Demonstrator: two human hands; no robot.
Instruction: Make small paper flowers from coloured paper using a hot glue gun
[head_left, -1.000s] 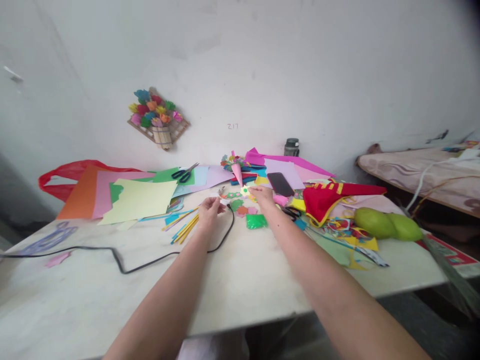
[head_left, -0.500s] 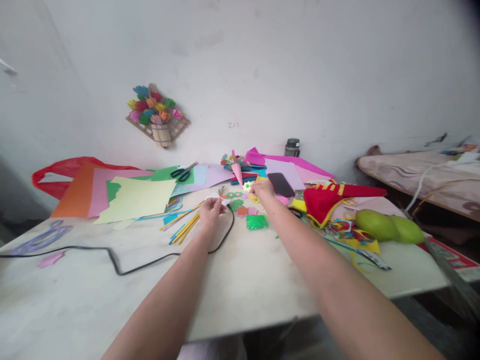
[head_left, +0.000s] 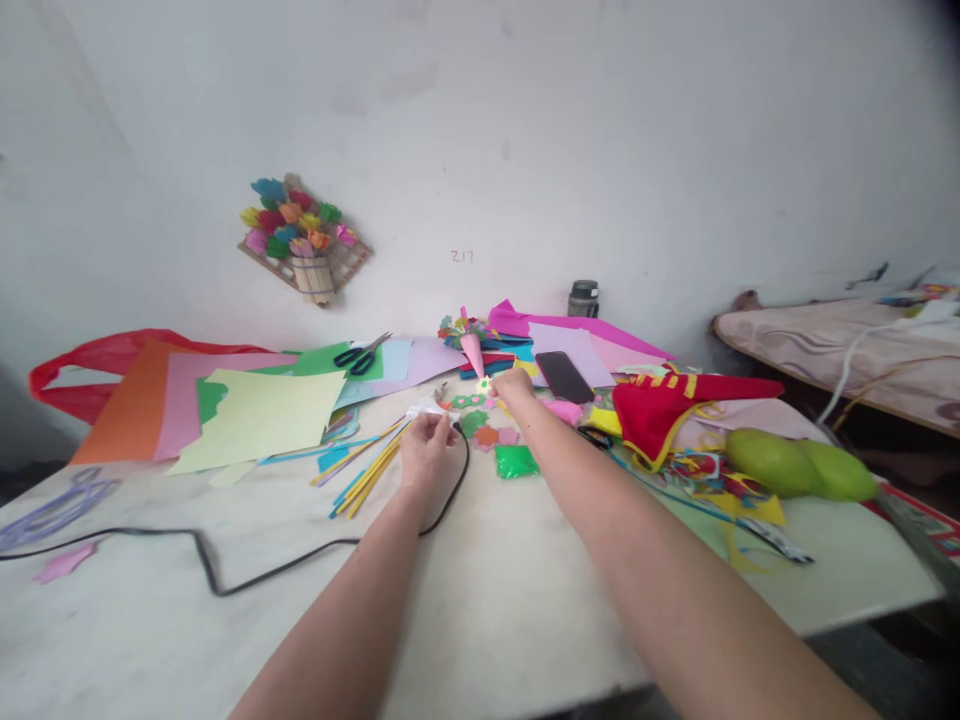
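Note:
My left hand [head_left: 424, 450] is closed on a white glue gun [head_left: 429, 408] whose body is partly hidden by the fingers; a black cord [head_left: 466, 465] runs from it. My right hand [head_left: 514, 385] pinches a pale yellow paper flower [head_left: 485, 386] with a green centre, just below a pink paper cone [head_left: 472, 352] topped with colourful paper pieces. Between the hands lie small green and orange paper flowers [head_left: 487, 437] and a shiny green packet [head_left: 517, 461]. Yellow and blue paper sticks [head_left: 369, 478] lie left of my left hand.
Coloured paper sheets [head_left: 262, 415] and black scissors [head_left: 363, 355] are at the back left. A phone [head_left: 564, 377], red cloth [head_left: 656, 415] and green fruits [head_left: 799, 465] lie to the right. A dark bottle [head_left: 583, 298] stands by the wall. The cord crosses the table's left side.
My right hand, with the yellow flower, has moved slightly left and down, closer to the glue gun. The left hand keeps its hold. The camera view has shifted a little.

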